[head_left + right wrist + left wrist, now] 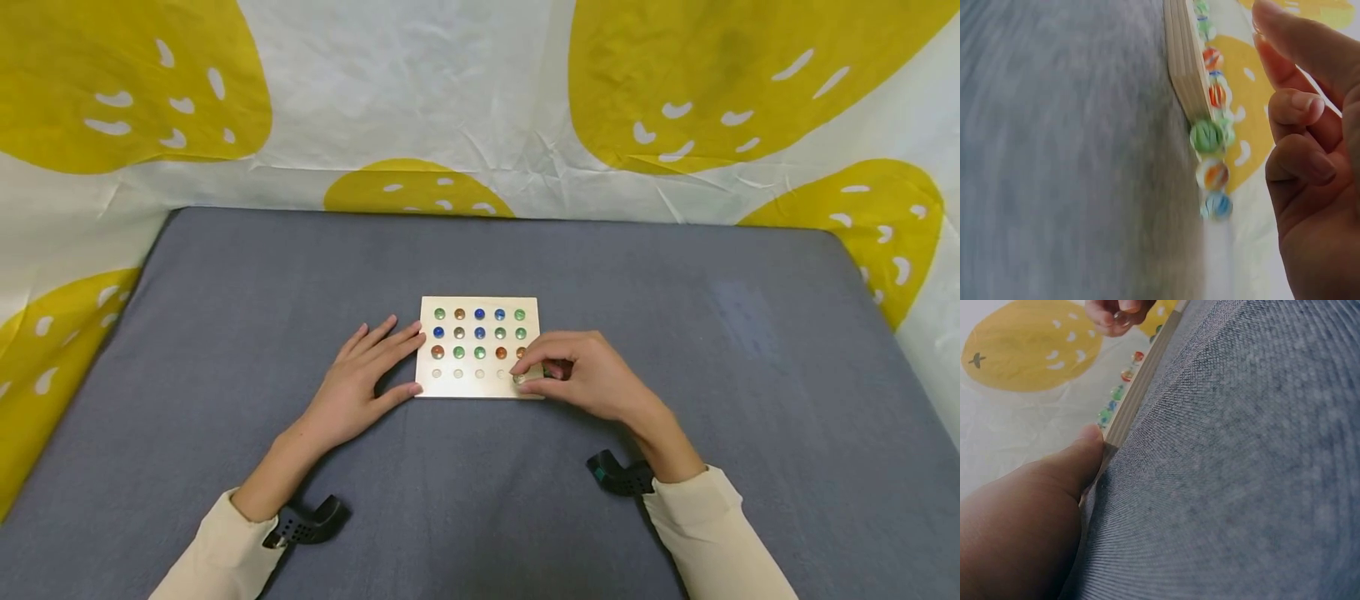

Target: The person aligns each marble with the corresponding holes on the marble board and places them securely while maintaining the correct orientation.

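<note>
A pale wooden board [480, 388] lies flat, with rows of glass marbles [480, 333] in green, blue and orange sitting in its hollows. Along its near row the visible hollows [458, 374] are bare. My left hand [352, 387] rests at the board's left side with fingers spread, fingertips at the edge and thumb at the near corner. Over the near right corner, my right hand [592, 375] pinches a clear-looking marble [518, 379] between thumb and index finger. Its other fingers [1300, 156] curl inward in the right wrist view.
Loose marbles, green [1208, 136], orange [1213, 174] and blue [1217, 204], lie just past the board's right end, mostly hidden under the right hand in the head view. Grey cloth [480, 492] covers the table. A white and yellow patterned curtain [420, 100] hangs behind.
</note>
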A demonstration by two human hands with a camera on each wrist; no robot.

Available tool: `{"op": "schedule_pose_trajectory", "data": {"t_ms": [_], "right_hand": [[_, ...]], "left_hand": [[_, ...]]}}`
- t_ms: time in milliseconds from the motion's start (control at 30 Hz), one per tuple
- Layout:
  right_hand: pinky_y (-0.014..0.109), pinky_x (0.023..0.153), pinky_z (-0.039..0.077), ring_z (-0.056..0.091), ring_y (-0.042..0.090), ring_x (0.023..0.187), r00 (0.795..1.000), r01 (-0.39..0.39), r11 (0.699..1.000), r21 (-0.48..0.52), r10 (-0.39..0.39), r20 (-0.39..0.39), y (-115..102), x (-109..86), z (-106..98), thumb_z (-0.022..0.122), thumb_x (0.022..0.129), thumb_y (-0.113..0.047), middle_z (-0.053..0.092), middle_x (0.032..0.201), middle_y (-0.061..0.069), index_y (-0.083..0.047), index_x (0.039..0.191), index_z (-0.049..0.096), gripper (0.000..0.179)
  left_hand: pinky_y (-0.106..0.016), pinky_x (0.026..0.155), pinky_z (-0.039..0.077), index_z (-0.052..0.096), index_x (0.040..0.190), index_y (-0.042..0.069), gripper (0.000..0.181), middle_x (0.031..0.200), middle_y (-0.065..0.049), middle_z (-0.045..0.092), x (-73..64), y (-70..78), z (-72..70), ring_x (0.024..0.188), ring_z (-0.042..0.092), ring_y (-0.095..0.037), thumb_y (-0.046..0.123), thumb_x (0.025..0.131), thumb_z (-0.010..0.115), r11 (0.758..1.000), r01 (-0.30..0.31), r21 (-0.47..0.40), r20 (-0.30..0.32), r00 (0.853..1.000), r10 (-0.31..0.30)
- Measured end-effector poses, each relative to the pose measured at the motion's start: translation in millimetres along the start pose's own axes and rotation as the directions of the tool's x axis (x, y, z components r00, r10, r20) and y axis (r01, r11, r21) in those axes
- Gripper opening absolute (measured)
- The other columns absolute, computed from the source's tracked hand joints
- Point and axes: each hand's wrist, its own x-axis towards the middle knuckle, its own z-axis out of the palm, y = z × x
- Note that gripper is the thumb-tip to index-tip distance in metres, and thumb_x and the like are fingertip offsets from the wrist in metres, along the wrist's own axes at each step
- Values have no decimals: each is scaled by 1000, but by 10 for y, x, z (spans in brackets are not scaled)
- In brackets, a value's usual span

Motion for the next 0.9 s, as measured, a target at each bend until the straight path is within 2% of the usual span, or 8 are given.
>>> {"op": "schedule_pose_trajectory", "data": {"t_ms": [333, 500, 700, 900], "right_hand": [[24, 51, 36, 43, 8, 57, 997, 73, 997, 32, -72, -15, -22, 155, 186, 80, 79, -14, 67, 88, -8, -17, 94, 76, 16], [25, 50, 36, 42, 8, 56, 997, 77, 996, 37, -76, -22, -50, 223, 277, 79, 80, -15, 65, 82, -8, -16, 94, 76, 15], [27, 49, 34, 41, 11, 53, 995, 62, 997, 44, -58, -83, -95, 266, 384, 81, 78, -14, 52, 64, -5, -14, 93, 76, 16], [26, 49, 34, 41, 10, 53, 995, 45, 998, 32, -41, -91, -135, 308, 469, 79, 80, -17, 50, 63, -8, -16, 94, 76, 14]], "left_hand": [[-54, 112, 11, 46, 144, 14, 64, 149, -1, 39, -1, 3, 5, 141, 24, -29, 39, 89, 67, 1000, -4, 9, -7, 1000, 4], [-54, 112, 12, 46, 144, 15, 64, 149, -1, 40, -3, 3, 11, 141, 24, -29, 38, 88, 68, 1000, -4, 12, -6, 1000, 4], [-54, 112, 12, 46, 144, 15, 64, 149, -1, 40, 0, -2, 20, 141, 24, -29, 37, 88, 68, 1000, -7, 8, -6, 1000, 7], [-54, 112, 11, 46, 144, 15, 64, 149, -1, 40, -6, -9, 16, 141, 24, -29, 36, 88, 69, 1000, -5, 5, -5, 1000, 5]]}}
